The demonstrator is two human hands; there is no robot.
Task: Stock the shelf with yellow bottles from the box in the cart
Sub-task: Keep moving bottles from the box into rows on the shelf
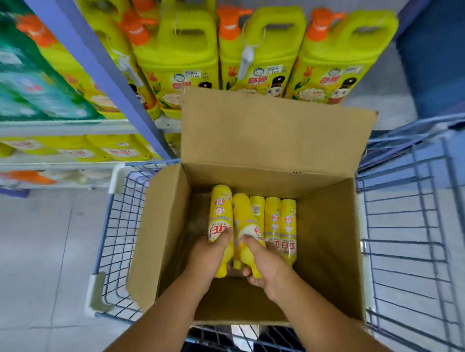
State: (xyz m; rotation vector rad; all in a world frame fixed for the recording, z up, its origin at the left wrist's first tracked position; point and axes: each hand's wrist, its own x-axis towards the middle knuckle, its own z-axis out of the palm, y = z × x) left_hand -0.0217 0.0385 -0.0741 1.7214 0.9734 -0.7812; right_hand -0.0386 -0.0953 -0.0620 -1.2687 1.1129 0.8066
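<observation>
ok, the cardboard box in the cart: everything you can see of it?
The cardboard box is plain brown corrugated board, open at the top, its far flap upright and side flaps splayed. It sits in the blue wire cart. Five yellow bottles lie against its far wall. The left hand and right hand reach in, each gripping one.

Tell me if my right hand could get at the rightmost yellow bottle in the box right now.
Probably not at once: the right hand grips another bottle. The rightmost bottle lies uncovered beside it in the open box, so once freed, yes.
</observation>
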